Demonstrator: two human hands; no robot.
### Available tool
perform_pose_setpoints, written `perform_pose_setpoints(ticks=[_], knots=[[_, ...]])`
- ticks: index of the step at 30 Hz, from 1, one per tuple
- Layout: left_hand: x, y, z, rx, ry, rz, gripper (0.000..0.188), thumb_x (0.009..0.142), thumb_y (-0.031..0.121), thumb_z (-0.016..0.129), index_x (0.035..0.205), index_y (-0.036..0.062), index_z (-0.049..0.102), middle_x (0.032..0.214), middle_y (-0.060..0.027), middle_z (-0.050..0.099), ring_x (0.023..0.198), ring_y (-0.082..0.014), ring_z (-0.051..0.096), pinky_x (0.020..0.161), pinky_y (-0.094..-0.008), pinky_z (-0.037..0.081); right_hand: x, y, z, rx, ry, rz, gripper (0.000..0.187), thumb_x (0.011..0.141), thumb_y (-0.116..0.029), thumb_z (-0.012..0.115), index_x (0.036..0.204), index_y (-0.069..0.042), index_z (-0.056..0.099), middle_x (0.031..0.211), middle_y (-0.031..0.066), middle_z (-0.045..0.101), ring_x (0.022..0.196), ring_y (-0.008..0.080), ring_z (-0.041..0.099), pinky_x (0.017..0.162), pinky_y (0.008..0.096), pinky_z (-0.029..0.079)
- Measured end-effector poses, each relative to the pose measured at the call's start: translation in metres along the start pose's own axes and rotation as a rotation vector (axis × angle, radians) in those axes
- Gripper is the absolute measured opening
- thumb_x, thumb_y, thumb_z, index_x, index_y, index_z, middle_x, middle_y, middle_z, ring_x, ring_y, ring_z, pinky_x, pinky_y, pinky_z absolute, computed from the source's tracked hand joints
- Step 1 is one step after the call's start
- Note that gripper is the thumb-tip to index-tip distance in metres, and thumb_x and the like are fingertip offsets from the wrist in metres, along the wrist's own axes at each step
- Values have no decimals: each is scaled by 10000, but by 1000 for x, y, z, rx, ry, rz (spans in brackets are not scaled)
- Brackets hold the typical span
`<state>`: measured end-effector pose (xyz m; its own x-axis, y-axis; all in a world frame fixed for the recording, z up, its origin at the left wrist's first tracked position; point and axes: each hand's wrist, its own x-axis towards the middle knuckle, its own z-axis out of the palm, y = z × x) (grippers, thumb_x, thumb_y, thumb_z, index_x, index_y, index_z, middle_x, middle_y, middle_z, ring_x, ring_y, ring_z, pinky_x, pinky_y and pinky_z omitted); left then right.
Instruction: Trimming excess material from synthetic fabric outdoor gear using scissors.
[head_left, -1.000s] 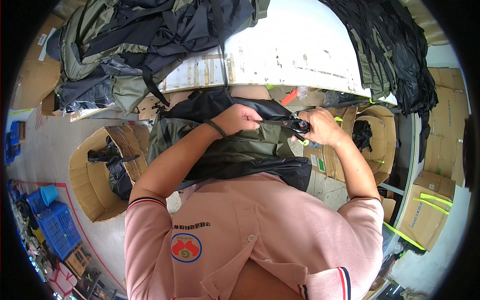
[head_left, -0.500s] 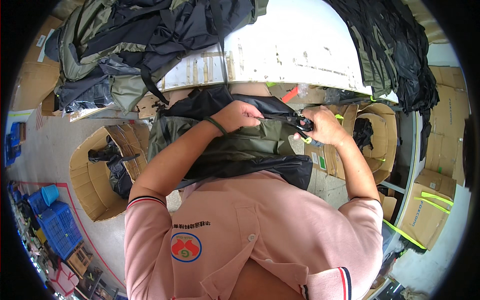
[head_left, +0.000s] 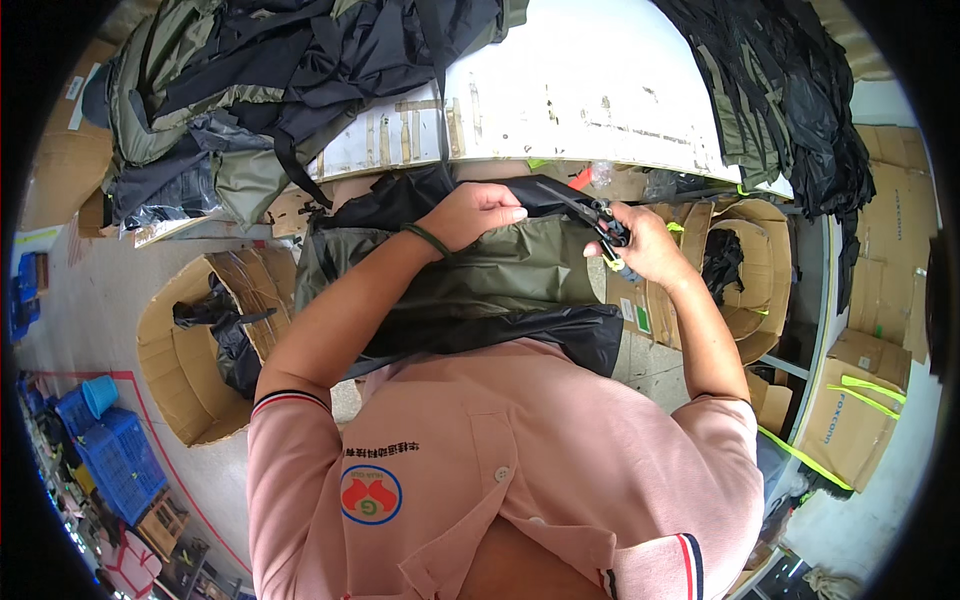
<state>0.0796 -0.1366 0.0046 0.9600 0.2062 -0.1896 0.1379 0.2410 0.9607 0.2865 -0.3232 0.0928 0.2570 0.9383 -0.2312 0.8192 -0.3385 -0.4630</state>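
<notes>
A dark olive and black piece of coated fabric (head_left: 510, 268), seemingly part of a bag, lies across my lap below the table edge. My left hand (head_left: 472, 214) is closed at its upper edge, thumb and fingers pinched on the fabric. In my right hand (head_left: 652, 246) is a pair of scissors (head_left: 608, 230) with dark handles, fingers wrapped round them. The blades point up and to the left, over the fabric's black part and apart from my left fingers. Whether the blades are parted is hard to make out.
Beyond my lap stands a white table (head_left: 590, 90), with a heap of black and olive bags (head_left: 270, 80) at left and another dark pile (head_left: 790, 110) at right. Open cardboard boxes with black fabric flank me, left (head_left: 180, 350) and right (head_left: 765, 270). Blue crates (head_left: 120, 465) stand far left.
The scissors have swung up and away from the fabric edge beside my left hand, their blades now tilted upward. My left hand has shifted slightly up and stays on the fabric.
</notes>
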Motion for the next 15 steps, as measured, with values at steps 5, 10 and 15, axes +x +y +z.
perform_pose_setpoints(ticks=[5,10,15], knots=[[1,3,-2,-43,26,-152,274,971,266,474,917,34,609,771,-41,630,558,-56,497,519,-202,397,-8,0,-1,87,-26,12,457,630,-313,847,775,-6,541,678,149,537,614,279,503,594,370,422],[6,8,-3,89,429,143,192,950,197,502,936,31,597,809,-38,602,642,-94,538,606,-220,437,-20,1,-1,79,-107,-66,429,616,-244,856,765,-7,530,678,129,528,604,260,496,574,355,416],[-38,48,11,568,245,408,107,843,155,633,876,59,597,799,-95,562,711,-245,567,643,-330,453,-43,-2,47,674,-192,17,408,697,-131,817,992,-29,553,871,86,598,779,179,591,671,327,492]])
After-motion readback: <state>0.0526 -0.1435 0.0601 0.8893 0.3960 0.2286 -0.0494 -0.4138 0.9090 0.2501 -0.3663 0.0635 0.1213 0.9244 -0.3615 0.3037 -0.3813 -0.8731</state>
